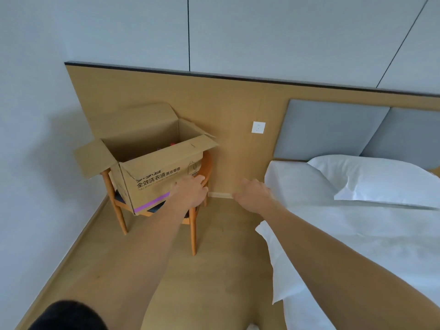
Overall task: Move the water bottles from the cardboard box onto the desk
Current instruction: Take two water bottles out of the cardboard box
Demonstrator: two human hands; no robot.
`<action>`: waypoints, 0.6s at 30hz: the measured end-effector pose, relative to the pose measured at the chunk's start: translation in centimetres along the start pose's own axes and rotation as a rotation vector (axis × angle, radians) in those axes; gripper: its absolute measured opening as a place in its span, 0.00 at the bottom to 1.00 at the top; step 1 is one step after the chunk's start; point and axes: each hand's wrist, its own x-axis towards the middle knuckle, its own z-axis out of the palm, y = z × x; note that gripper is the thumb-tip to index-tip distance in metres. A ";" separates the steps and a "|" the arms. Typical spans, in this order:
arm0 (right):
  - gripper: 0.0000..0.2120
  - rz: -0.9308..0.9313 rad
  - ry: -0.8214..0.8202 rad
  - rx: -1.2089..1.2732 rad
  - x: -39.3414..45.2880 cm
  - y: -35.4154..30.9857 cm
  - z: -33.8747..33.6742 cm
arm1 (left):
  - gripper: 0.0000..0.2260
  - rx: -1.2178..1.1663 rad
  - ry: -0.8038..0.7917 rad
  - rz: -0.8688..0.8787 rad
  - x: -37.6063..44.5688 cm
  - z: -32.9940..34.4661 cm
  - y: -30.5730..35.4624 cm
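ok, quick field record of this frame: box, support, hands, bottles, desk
box: cardboard box, flaps open, printed front facing the camera
support: wooden chair in the corner, box on its seat
left hand: reaching out in front of the box's lower front, holding nothing; contact with the box unclear
right hand: extended between chair and bed, empty, fingers loosely curled
bottles: only a hint of red inside the box; not identifiable
desk: not in view
nearby: wall socket, pillow
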 end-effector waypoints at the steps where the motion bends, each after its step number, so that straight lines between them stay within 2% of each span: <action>1: 0.23 -0.020 0.003 0.009 1.8 0.0 -0.1 | 0.21 0.002 0.002 -0.019 1.5 -0.1 -0.3; 6: 0.27 -0.108 -0.011 0.036 11.6 0.0 -0.7 | 0.16 0.039 0.057 -0.111 9.5 -0.8 -1.5; 12: 0.26 -0.230 -0.050 0.062 23.0 0.0 -3.6 | 0.21 -0.043 0.077 -0.262 18.7 -2.8 -1.0; 18: 0.26 -0.327 -0.092 0.063 31.8 -0.9 -5.3 | 0.21 -0.094 0.099 -0.356 24.0 -4.8 -2.4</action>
